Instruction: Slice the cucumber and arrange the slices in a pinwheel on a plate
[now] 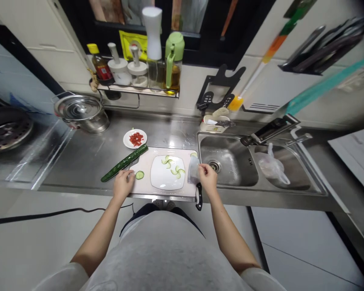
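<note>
Curls the fingers of the left hand (123, 185) loosely, slightly parted, with nothing visible in grasp. Has the cucumber slice (140, 175) just to their right, flat on the cutting board (147, 159), round and thus without a long axis, far nearer this hand than the other. Pinches with the fingers of the right hand (208, 178) at the right edge of the knife (194, 173); cannot tell whether gripping or only touching it. Farther out, has the white plate (164, 180) between both hands, and the whole cucumber (125, 163) just beyond the left, slanting from near left to far right.
</note>
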Demonstrator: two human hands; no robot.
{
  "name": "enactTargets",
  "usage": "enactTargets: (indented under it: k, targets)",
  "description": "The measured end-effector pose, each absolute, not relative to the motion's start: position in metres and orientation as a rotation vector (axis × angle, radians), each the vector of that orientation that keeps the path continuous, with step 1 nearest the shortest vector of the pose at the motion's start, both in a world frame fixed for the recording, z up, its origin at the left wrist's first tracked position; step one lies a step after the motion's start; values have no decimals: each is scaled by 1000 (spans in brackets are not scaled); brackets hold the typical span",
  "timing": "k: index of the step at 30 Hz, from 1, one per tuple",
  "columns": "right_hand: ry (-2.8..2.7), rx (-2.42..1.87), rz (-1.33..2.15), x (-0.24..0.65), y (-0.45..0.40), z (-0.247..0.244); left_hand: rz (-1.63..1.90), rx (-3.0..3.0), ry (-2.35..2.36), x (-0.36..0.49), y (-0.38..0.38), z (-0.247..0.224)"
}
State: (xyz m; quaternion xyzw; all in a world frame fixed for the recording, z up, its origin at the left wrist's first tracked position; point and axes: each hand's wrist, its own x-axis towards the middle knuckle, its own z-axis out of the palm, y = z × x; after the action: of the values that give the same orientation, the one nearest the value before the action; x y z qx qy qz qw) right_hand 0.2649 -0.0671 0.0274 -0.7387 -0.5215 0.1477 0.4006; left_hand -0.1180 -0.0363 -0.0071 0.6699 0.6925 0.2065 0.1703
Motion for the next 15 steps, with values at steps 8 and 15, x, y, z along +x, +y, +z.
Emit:
enactTargets:
  k: [8, 15]
  targets:
    - [-1262, -1907, 418, 267, -70, 24, 382, 1856, 1998, -110, -35, -8]
    - [-1270, -1924, 440, 263, -68, 26, 258, 1812, 2089, -100, -33, -6]
